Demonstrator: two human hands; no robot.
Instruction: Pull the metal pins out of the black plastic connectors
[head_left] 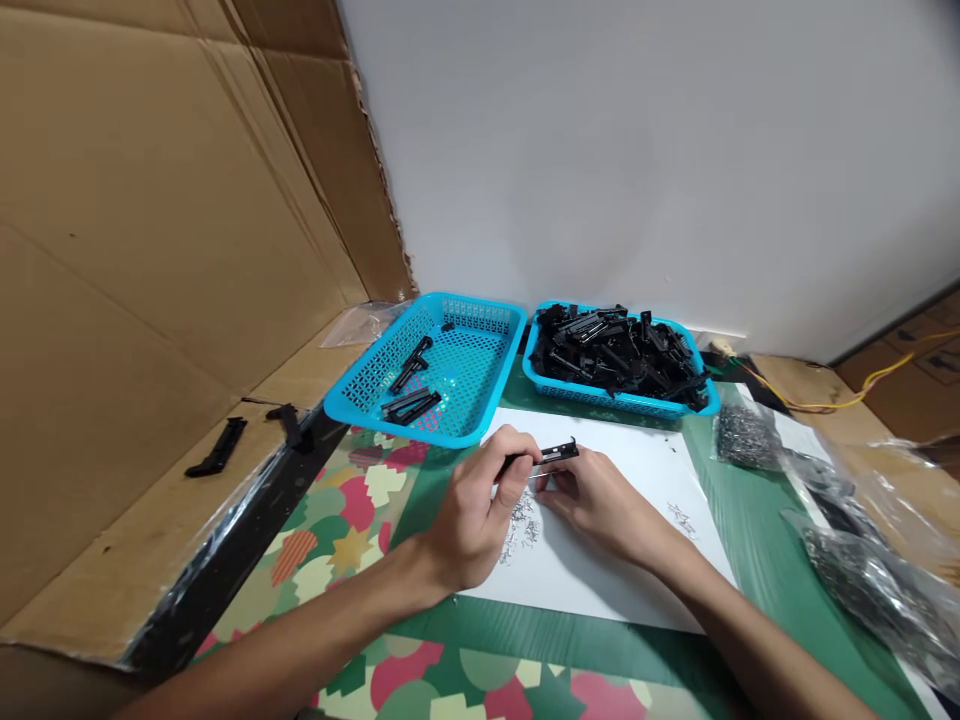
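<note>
My left hand [474, 513] is closed around one end of a slim black plastic part [551, 455], held just above a white sheet [600, 570]. Its other end meets my right hand [592, 497], whose fingers are pinched together under the part; what they pinch is too small to name. A small heap of tiny metal pieces [519, 530] lies on the sheet between and under my hands. A few more metal pieces [682, 517] lie to the right of my right wrist.
Behind the sheet a blue basket [480, 318] holds three black parts, and a second blue basket [536, 375] is piled with several. Clear bags of metal pieces [870, 580] lie right. Cardboard [150, 250] walls the left, with two black parts [217, 447] on it.
</note>
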